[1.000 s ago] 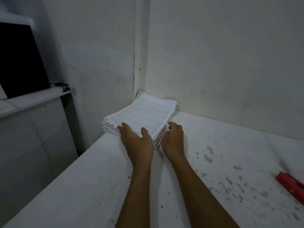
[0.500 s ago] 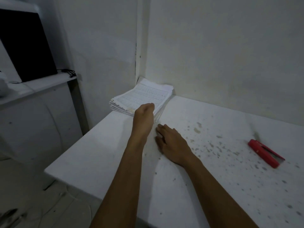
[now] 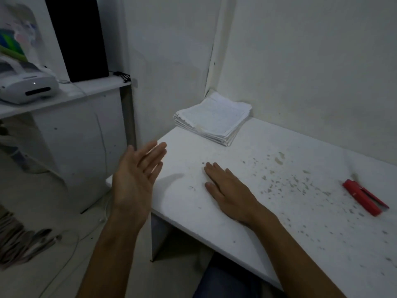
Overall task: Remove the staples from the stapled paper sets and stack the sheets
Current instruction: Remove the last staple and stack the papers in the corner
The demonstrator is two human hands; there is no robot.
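A stack of printed paper sheets (image 3: 212, 118) lies in the far left corner of the white table (image 3: 279, 201), against the walls. My left hand (image 3: 137, 179) hovers off the table's left edge, palm turned up, fingers straight, holding nothing. My right hand (image 3: 227, 189) lies flat, palm down, on the table, well short of the stack. A red staple remover (image 3: 363, 196) rests on the table at the right, away from both hands.
The table surface is speckled with stains. At the left stands a lower white shelf (image 3: 64, 97) with a white device (image 3: 25, 84) and a black box (image 3: 79, 37). Cables and a pile of papers (image 3: 19, 241) lie on the floor at the left.
Both hands have drawn back from the paper stack. My left hand swung out past the table's left edge and opened palm up; my right hand now lies flat on the table.
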